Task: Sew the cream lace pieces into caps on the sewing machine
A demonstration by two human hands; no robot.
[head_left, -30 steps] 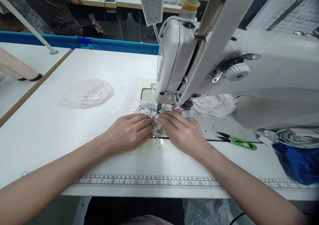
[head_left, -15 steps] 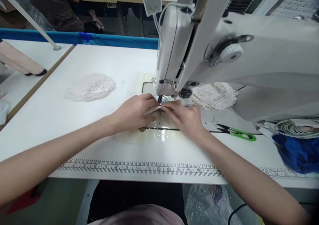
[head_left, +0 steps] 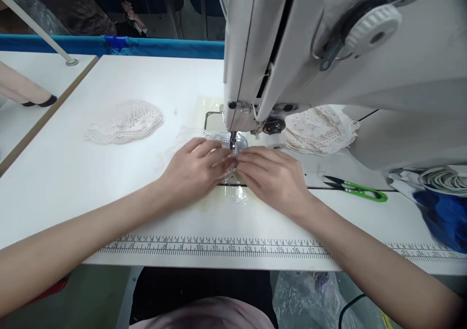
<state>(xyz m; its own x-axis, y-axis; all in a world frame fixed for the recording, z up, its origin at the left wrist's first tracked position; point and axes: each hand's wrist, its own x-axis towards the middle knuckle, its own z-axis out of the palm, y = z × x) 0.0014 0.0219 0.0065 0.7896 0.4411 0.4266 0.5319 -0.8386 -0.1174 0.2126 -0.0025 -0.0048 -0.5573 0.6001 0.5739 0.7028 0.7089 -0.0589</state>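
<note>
A strip of white lace [head_left: 185, 137] lies at the needle of the sewing machine [head_left: 251, 52], partly covered by my hands. My left hand [head_left: 199, 166] is just left of the presser foot [head_left: 232, 140], its bent fingers closed on the lace. From the right, my right hand [head_left: 273, 176] pinches the lace edge, with its fingertips almost touching the left ones. The lace between the fingertips is mostly hidden. One white lace piece [head_left: 126, 121] lies flat on the table to the left. Another lace pile [head_left: 321, 130] sits behind the needle area to the right.
Green-handled thread snips [head_left: 355, 189] lie right of my right hand. Blue cloth [head_left: 443, 217] and a coiled cord [head_left: 445, 179] are at the far right. A printed ruler [head_left: 215, 246] runs along the front edge. Beyond the blue edge sits another person [head_left: 78, 8], partly in view.
The view has moved closer to the machine. My left hand has shifted slightly toward me, and more lace shows left of the needle. Both hands stay on the lace.
</note>
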